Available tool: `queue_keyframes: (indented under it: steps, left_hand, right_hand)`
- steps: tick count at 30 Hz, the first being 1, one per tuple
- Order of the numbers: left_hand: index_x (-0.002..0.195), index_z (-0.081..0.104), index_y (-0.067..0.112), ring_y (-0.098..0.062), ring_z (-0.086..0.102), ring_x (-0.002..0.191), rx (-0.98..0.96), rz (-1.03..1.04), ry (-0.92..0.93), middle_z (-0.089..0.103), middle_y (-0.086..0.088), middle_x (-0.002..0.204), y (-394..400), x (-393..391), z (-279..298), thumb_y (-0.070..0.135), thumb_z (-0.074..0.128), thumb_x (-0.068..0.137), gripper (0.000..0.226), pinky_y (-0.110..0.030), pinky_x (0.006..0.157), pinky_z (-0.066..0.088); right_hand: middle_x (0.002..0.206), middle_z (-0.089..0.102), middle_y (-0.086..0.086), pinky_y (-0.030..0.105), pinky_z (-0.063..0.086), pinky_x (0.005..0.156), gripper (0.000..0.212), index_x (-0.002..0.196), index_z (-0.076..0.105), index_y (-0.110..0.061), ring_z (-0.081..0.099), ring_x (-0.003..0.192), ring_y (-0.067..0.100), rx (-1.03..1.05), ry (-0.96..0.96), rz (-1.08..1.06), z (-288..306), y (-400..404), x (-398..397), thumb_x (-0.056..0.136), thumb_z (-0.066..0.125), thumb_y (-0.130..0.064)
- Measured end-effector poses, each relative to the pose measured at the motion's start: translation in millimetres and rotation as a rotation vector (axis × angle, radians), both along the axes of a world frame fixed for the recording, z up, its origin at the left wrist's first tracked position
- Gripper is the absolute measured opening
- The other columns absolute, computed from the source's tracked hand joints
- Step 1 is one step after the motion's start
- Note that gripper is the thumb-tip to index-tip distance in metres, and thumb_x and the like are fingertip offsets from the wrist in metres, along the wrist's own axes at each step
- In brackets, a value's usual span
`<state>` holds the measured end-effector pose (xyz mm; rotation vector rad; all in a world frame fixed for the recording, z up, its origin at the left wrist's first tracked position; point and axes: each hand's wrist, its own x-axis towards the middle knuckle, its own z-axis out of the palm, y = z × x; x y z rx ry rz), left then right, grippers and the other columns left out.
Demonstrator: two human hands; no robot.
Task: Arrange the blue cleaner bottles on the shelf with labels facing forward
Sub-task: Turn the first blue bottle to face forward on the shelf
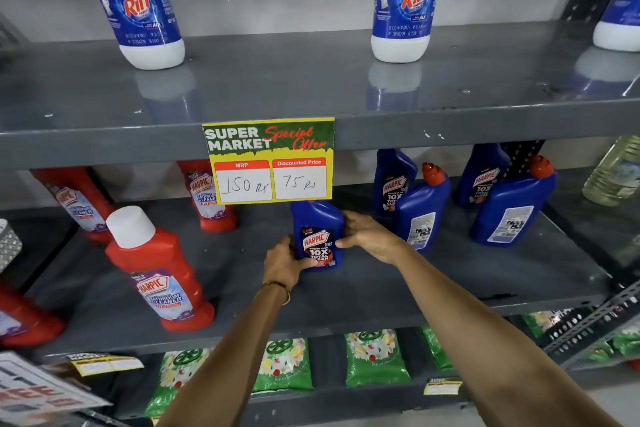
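Note:
A blue Harpic cleaner bottle (318, 236) stands upright on the middle grey shelf (346, 291), its front label facing me. My left hand (282, 262) grips its lower left side and my right hand (367, 232) holds its right side. To the right stand two blue bottles with their back labels showing, one (420, 208) nearer and one (512, 204) farther right. Behind them two more blue bottles, one (393, 180) and another (481, 173), show front labels. The held bottle's cap is hidden behind a price sign (270, 159).
Red Harpic bathroom cleaner bottles (159, 270) fill the shelf's left half. White Rin bottles (403, 0) stand on the upper shelf. Green packets (375, 357) lie on the lower shelf. A clear bottle (614, 170) sits at the far right, beside a perforated upright (519, 152).

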<state>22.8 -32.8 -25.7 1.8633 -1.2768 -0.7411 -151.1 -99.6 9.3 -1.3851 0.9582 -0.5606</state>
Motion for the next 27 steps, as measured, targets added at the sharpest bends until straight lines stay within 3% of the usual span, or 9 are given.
queue_keyframes:
  steps: [4, 8, 12, 15, 17, 23, 27]
  left_hand:
    - [0.099, 0.052, 0.001, -0.033, 0.061, 0.089, -0.020, 0.158, -0.002, 0.059, -0.019, 0.107, 13, -12, -5, 0.019, 0.084, 0.060, 0.054, -0.039, 0.072, 0.050]
    - [0.094, 0.054, 0.005, -0.025, 0.060, 0.084, -0.024, 0.189, 0.088, 0.062, -0.013, 0.100, 28, -37, -15, 0.017, 0.080, 0.066, 0.041, -0.029, 0.067, 0.044]
    - [0.095, 0.058, 0.006, -0.021, 0.058, 0.084, -0.018, 0.093, 0.153, 0.061, -0.006, 0.092, 28, -71, -19, 0.018, 0.079, 0.069, 0.035, -0.028, 0.072, 0.047]
    - [0.101, 0.059, 0.004, -0.023, 0.061, 0.088, 0.000, -0.026, 0.155, 0.064, -0.013, 0.097, 17, -98, -16, 0.016, 0.078, 0.070, 0.038, -0.027, 0.074, 0.046]
    - [0.106, 0.058, 0.002, -0.027, 0.064, 0.092, 0.009, -0.112, 0.130, 0.066, -0.017, 0.105, 5, -119, -10, 0.017, 0.078, 0.070, 0.043, -0.033, 0.080, 0.051]
    - [0.115, 0.056, 0.001, -0.029, 0.062, 0.105, -0.011, -0.204, 0.091, 0.064, -0.018, 0.119, -37, -156, 9, 0.013, 0.079, 0.067, 0.055, -0.039, 0.090, 0.050]
    - [0.117, 0.056, 0.002, -0.029, 0.059, 0.111, 0.032, -0.238, 0.060, 0.064, -0.016, 0.121, -63, -169, 16, 0.009, 0.084, 0.058, 0.066, -0.039, 0.095, 0.048]
  right_hand:
    - [0.134, 0.054, 0.010, 0.033, 0.042, 0.101, 0.061, 0.132, 0.047, -0.007, 0.049, 0.125, 0.023, -0.049, 0.159, -0.159, -7, 9, -12, 0.075, 0.065, 0.008]
    - [0.126, 0.058, 0.016, 0.029, 0.043, 0.090, 0.050, 0.125, 0.052, -0.003, 0.054, 0.116, 0.026, -0.041, 0.252, -0.397, -25, 27, -31, 0.078, 0.067, 0.000]
    - [0.119, 0.064, 0.014, 0.026, 0.044, 0.085, 0.039, 0.118, 0.059, -0.006, 0.058, 0.109, 0.025, -0.043, 0.289, -0.516, -37, 40, -62, 0.080, 0.069, -0.009]
    - [0.113, 0.067, 0.015, 0.028, 0.045, 0.088, 0.035, 0.111, 0.064, -0.005, 0.061, 0.106, 0.025, -0.072, 0.333, -0.664, -38, 43, -94, 0.077, 0.071, -0.011]
    - [0.113, 0.068, 0.015, 0.030, 0.046, 0.090, 0.035, 0.109, 0.065, -0.005, 0.061, 0.107, 0.026, -0.090, 0.371, -0.733, -37, 39, -121, 0.076, 0.072, -0.013]
    - [0.123, 0.062, 0.016, 0.030, 0.043, 0.091, 0.054, 0.124, 0.055, -0.003, 0.058, 0.112, 0.028, -0.097, 0.432, -0.638, -22, 5, -163, 0.075, 0.074, -0.018]
    - [0.130, 0.055, 0.019, 0.035, 0.044, 0.094, 0.072, 0.136, 0.041, -0.004, 0.054, 0.118, 0.031, -0.092, 0.358, -0.459, -8, -21, -174, 0.072, 0.075, -0.005]
